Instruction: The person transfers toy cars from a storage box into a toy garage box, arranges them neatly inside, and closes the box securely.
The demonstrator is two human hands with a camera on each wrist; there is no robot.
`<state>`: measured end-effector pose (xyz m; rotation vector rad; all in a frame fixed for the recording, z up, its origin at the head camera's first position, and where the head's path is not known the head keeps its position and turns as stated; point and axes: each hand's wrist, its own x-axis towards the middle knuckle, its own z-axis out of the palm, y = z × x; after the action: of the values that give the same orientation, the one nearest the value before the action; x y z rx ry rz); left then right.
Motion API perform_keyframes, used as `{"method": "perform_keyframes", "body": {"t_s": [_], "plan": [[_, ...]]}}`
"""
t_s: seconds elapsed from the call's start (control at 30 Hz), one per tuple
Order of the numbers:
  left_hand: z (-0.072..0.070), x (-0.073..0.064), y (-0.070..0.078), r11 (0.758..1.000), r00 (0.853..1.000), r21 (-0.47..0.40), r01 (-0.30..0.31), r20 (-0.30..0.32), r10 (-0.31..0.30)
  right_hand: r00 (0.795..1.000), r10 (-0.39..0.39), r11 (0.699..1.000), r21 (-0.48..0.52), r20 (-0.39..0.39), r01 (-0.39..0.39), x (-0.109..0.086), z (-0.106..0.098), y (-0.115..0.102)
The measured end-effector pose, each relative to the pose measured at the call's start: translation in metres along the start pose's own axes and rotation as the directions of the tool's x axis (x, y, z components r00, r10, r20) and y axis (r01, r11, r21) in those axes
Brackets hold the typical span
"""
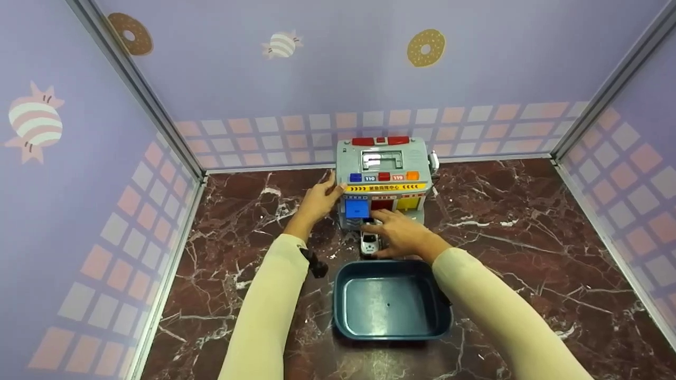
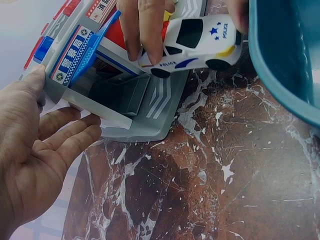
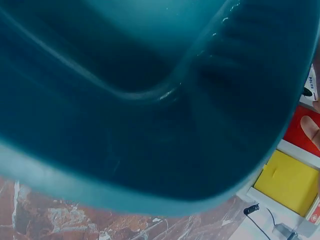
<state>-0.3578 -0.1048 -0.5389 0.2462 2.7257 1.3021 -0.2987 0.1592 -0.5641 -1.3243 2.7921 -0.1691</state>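
Observation:
A grey toy emergency station [image 1: 351,161] stands against the back wall, with blue, red and yellow garage doors along its front. Its blue door [image 2: 95,50] is swung up, exposing the bay behind it. My left hand [image 1: 319,200] rests against the station's left side, thumb at the upper front edge and fingers extended along the wall. With my right hand [image 1: 404,232] I grip a white toy police car [image 2: 200,42] at the blue bay's front. Fingers cover part of the car's near end in the left wrist view.
A dark teal plastic bin [image 1: 393,338] sits just in front of the car, under my right forearm. Its wall fills most of the right wrist view. The yellow door [image 3: 286,182] is down. Patterned panels [image 1: 348,79] enclose the marbled surface [image 1: 507,253].

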Motion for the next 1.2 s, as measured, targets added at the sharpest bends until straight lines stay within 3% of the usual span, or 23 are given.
{"method": "perform_keyframes", "body": {"t_s": [0.23, 0.67, 1.2], "plan": [[0.001, -0.001, 0.001, 1.000, 1.000, -0.017, 0.024, 0.013, -0.024, 0.999, -0.001, 1.000, -0.005, 0.034, 0.001, 0.006, 0.004, -0.003], [0.000, 0.000, -0.001, 0.999, 1.000, 0.046, -0.015, -0.013, 0.016, 0.998, 0.005, 1.000, -0.019, 0.068, -0.004, 0.023, 0.011, -0.006], [0.001, -0.001, -0.001, 1.000, 1.000, -0.004, 0.015, 0.000, -0.014, 0.998, 0.026, 1.000, 0.003, 0.063, -0.026, 0.030, 0.013, -0.007]]}}
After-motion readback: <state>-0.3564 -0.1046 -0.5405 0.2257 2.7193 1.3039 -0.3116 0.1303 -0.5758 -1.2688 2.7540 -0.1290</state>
